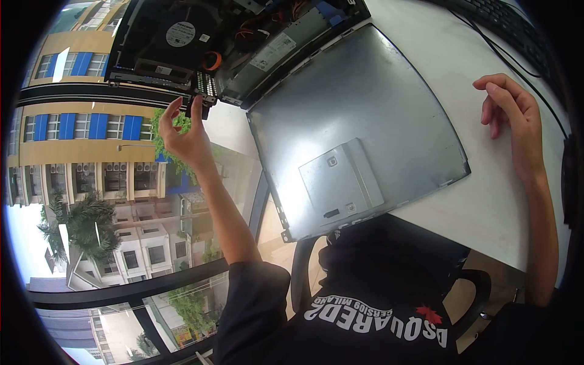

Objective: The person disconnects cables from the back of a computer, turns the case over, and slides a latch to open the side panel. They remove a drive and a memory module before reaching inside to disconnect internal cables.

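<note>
My left hand (184,135) is raised at the lower corner of an open computer case (243,91). Its thumb and fingers are apart, and one fingertip overlaps a small dark part below the perforated metal vent (206,85). Inside the case a round fan (180,34), a labelled metal power supply (273,51), an orange ring (212,60) and some wires show. A grey metal side panel (340,109) lies flat beside the case, toward my body. Over the white table my right hand (511,109) hangs with loosely bent fingers, holding nothing.
A black keyboard (508,27) with dark cables (496,52) lies at the far right of the white table (438,213). Large windows with dark frames (79,298) are on the left. A black chair armrest (477,286) stands by my body.
</note>
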Motion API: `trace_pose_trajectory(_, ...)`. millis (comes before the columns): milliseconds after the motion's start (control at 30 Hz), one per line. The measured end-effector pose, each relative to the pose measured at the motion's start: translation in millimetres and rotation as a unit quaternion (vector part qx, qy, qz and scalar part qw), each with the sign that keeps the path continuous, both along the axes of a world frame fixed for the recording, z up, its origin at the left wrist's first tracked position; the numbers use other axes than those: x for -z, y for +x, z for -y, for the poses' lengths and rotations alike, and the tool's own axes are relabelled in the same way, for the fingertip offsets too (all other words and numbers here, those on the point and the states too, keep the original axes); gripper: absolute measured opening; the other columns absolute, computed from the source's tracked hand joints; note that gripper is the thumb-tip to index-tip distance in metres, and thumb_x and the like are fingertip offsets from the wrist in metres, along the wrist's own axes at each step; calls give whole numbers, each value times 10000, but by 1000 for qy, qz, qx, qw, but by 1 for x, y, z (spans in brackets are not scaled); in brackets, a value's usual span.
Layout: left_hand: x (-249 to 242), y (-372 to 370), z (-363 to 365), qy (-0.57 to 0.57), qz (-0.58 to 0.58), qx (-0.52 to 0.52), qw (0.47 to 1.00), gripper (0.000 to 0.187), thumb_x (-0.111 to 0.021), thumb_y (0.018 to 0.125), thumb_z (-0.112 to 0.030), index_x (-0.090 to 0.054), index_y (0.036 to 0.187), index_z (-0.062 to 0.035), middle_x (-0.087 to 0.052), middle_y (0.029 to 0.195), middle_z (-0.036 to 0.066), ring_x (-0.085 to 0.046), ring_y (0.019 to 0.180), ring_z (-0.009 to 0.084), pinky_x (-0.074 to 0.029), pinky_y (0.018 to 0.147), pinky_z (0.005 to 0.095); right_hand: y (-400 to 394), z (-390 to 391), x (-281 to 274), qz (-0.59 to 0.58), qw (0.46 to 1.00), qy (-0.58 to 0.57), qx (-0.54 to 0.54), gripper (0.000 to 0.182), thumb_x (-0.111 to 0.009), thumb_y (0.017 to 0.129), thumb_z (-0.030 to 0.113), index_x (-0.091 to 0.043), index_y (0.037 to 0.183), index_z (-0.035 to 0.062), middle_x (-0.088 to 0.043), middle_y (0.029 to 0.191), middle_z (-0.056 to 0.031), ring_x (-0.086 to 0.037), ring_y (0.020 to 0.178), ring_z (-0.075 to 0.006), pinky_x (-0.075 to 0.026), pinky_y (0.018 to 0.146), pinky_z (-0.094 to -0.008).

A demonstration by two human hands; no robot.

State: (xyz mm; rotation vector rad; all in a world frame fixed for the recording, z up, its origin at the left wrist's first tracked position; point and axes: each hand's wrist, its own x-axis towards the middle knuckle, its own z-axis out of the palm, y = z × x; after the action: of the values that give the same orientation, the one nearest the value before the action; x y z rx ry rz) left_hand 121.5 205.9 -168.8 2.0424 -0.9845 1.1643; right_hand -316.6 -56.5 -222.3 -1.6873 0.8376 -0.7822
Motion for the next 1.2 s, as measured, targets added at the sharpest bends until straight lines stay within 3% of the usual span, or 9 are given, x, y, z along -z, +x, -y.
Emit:
trace_pose_trajectory(100, -1, -2, 2, -22, -87, 59, 994, 255, -872, 843, -263, -751, 1009, -113, -761, 1040, 15, -680, 990, 176, -461, 838, 322, 0, 0, 0, 2, 1000, 5, -1, 301, -590, 994, 328, -761, 1017, 82, -590, 625, 17, -469, 498, -34, -370, 512, -197)
trace_pose_trajectory(300, 15, 12, 5, -4, 27, 123, 992, 158, -789, 879, -117, -788, 1037, -124, -753, 1090, 49, -676, 1035, 220, -481, 927, 376, 0, 0, 0, -2, 1000, 3, 3, 298, -586, 995, 322, -756, 1022, 79, -586, 629, 16, -468, 501, -37, -363, 517, -198)
trace_pose_trajectory(500, 24, 22, 1, 59, 123, 86, 987, 300, -745, 847, -38, -831, 1069, -221, -730, 1164, 9, -648, 1084, 204, -443, 976, 368, -1, 2, 1, 1, 1000, 3, -1, 302, -579, 998, 315, -751, 1034, 70, -588, 635, 10, -471, 510, -38, -359, 526, -196)
trace_pose_trajectory(600, 18, 13, 2, 84, 164, 54, 981, 230, -770, 845, -58, -842, 1031, -173, -747, 1145, 38, -682, 1011, 214, -492, 938, 375, -1, 2, 1, 2, 1000, 4, -2, 303, -573, 1000, 310, -750, 1041, 67, -588, 638, 8, -469, 512, -37, -359, 530, -195)
trace_pose_trajectory(767, 19, 9, 4, 81, 195, 32, 977, 210, -822, 832, -114, -843, 1030, -181, -749, 1151, 25, -682, 1029, 208, -482, 957, 368, -2, 3, 3, -3, 1000, 0, -1, 306, -572, 1000, 311, -750, 1047, 66, -588, 642, 3, -468, 517, -37, -360, 533, -195)
trace_pose_trajectory(900, 29, 15, 6, 46, 175, 36, 983, 219, -842, 822, -126, -842, 1035, -172, -750, 1161, 30, -685, 1041, 215, -486, 966, 373, -1, 1, 1, -3, 1000, 5, 6, 309, -575, 999, 314, -750, 1043, 63, -586, 641, -1, -469, 518, -38, -364, 533, -197)
trace_pose_trajectory(1200, 40, 0, 28, -158, -39, 131, 978, 219, -845, 823, -63, -739, 1014, -54, -742, 1152, 108, -693, 1046, 228, -524, 933, 393, -1, 1, 0, 1, 1000, 9, 6, 309, -569, 1007, 302, -745, 1041, 50, -583, 638, -5, -468, 520, -39, -363, 533, -198)
